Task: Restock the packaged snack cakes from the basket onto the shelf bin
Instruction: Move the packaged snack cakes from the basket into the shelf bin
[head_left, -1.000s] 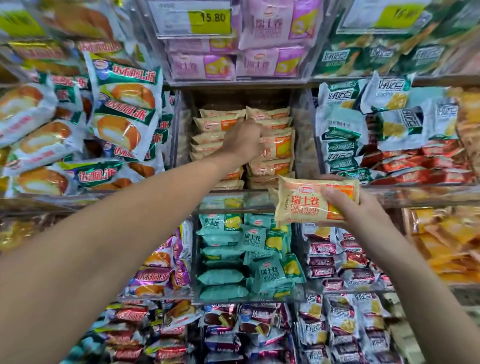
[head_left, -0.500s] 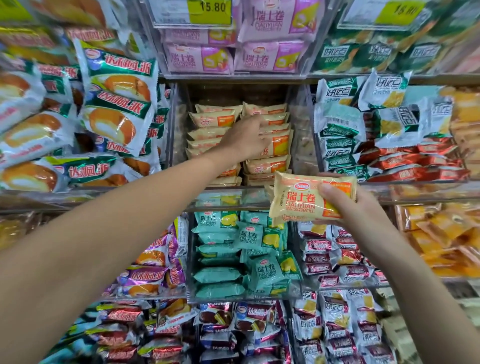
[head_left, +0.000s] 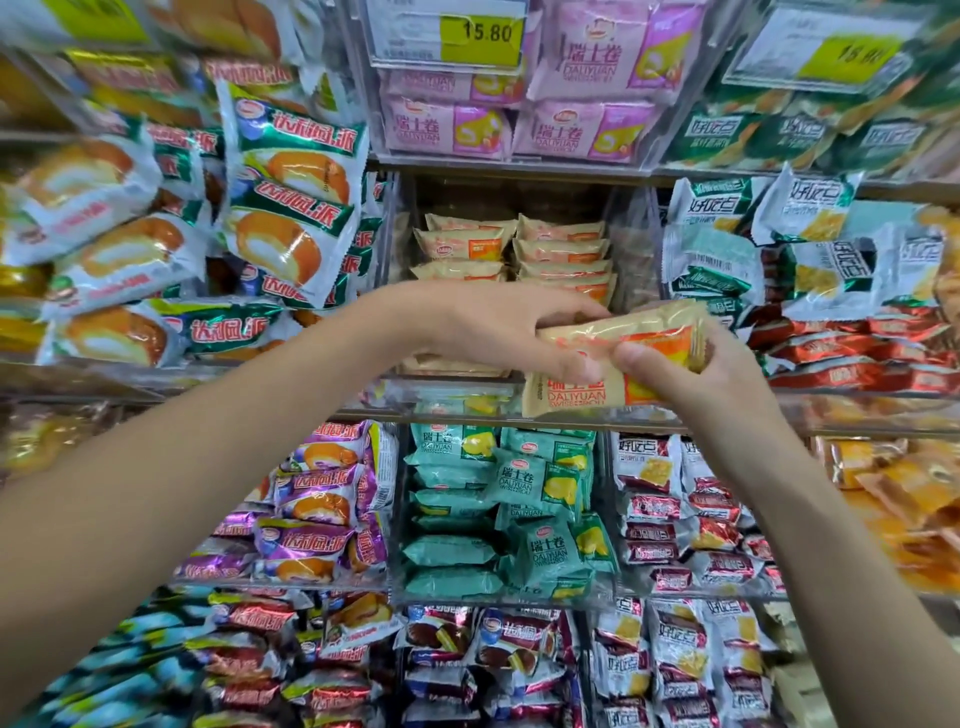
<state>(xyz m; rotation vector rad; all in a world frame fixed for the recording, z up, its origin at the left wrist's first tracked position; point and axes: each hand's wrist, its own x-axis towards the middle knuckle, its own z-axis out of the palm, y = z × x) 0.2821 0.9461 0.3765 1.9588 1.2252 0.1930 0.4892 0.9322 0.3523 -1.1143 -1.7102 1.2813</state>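
While both hands meet before the shelf bin (head_left: 511, 260), L hand (head_left: 498, 332) has left the stacks

L fingers & R hand (head_left: 691, 374) now pinch one beige snack cake pack (head_left: 618, 358), held just below bin's stacked packs (head_left: 561, 249)

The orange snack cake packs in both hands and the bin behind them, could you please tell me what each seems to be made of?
The orange snack cake packs: seemingly thin plastic film with a soft sheen, judging by the crinkles, glare streaks and crimped serrated end seal. Left hand and right hand both grip them. The bin: probably clear rigid plastic, perhaps acrylic; the stacked packs show through its glossy, reflective walls.
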